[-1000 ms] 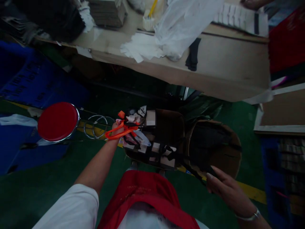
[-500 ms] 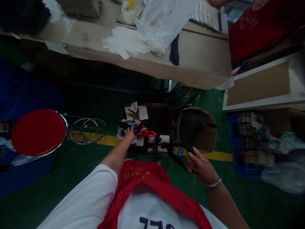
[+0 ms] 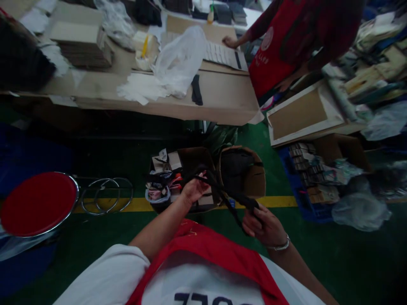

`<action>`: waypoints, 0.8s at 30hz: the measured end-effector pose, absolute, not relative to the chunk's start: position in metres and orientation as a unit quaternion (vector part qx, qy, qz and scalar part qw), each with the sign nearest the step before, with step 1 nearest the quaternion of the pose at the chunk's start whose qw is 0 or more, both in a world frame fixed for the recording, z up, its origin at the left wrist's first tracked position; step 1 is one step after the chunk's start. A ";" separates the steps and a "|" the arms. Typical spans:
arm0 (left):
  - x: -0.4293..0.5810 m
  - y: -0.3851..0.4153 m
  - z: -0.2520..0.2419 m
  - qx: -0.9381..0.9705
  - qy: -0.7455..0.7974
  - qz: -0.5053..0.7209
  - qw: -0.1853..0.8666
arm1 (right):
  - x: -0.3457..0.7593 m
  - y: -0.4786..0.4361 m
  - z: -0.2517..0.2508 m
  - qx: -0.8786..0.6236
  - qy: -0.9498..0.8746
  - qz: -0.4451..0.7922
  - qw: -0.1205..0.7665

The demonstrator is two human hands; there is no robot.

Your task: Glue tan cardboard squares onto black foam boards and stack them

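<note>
A length of black strap runs between my two hands, with a loose part hanging below it. My right hand is closed round its near end; a bracelet is on that wrist. My left hand grips the strap's other end, above the open cardboard box. That box holds pale small boxes and, at its left, a bundle of black, pink and orange items in white plastic. Just right of it stands a second cardboard box with a dark, soft thing inside.
Ahead is a paper-covered workbench with a clear plastic bag and stacked card. A red round stool stands left. A co-worker in a red apron is at upper right, beyond a blue crate.
My left hand has left the bundle in the box and moved right onto the black strap. The view has swung up and right, bringing the co-worker further into sight.
</note>
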State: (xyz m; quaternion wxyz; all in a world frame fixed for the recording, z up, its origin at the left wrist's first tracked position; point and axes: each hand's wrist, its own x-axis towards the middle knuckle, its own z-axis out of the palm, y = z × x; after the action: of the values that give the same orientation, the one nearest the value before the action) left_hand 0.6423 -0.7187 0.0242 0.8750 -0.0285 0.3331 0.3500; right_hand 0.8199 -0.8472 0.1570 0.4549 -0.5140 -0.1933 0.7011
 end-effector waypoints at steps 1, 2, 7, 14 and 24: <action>0.642 -0.709 0.035 -0.029 0.349 0.380 0.856 | 0.834 -0.860 0.150 -0.525 -0.189 0.694 0.455; 0.639 -0.701 0.046 -0.026 0.360 0.402 0.841 | 0.849 -0.873 0.141 -0.538 -0.186 0.689 0.448; 0.640 -0.702 0.110 0.065 0.348 0.435 0.828 | 0.899 -0.918 0.093 -0.618 -0.314 0.666 0.276; 0.692 -0.747 0.157 0.156 0.314 0.423 0.836 | 0.913 -0.915 0.079 -0.600 -0.694 0.395 0.049; 0.712 -0.781 0.171 0.189 0.396 0.451 0.777 | 0.905 -0.847 0.161 -0.583 -0.696 0.252 0.336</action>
State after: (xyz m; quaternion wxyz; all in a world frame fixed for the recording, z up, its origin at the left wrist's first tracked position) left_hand 0.7118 -0.7808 0.1711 0.7774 0.1890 0.3960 0.4507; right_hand 0.9054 -0.8472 0.1606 0.3357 -0.5828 -0.6957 0.2524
